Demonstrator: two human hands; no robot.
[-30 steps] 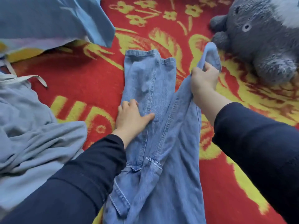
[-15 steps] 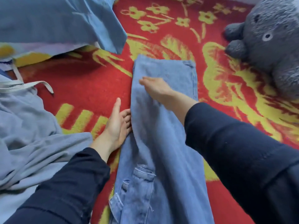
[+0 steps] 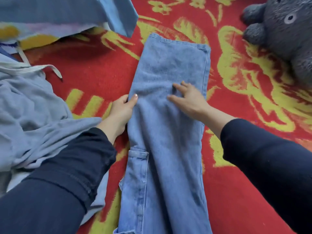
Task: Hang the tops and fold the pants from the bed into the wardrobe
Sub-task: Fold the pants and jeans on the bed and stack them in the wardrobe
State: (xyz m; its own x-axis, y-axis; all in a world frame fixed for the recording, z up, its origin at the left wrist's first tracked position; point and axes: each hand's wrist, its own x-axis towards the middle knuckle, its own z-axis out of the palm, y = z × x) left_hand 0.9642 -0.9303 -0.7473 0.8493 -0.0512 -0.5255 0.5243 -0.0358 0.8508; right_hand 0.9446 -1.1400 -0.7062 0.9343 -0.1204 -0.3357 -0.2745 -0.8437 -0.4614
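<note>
Light blue jeans (image 3: 168, 132) lie lengthwise on the red and yellow bed cover, folded with one leg over the other, hems at the far end. My left hand (image 3: 122, 112) grips the left edge of the jeans, thumb on top and fingers tucked under the denim. My right hand (image 3: 187, 97) rests flat on the upper leg with its fingers spread and straight. Both arms wear dark sleeves.
A pale blue garment (image 3: 32, 112) with drawstrings is heaped at the left. Another blue cloth (image 3: 67, 12) lies at the top left. A grey plush toy (image 3: 285, 29) sits at the top right. Red and yellow bed cover (image 3: 94, 73) shows around the jeans.
The right hand laid the second leg over the first, then slid back toward me along the denim. The left hand went from lying beside the jeans to gripping their left edge.
</note>
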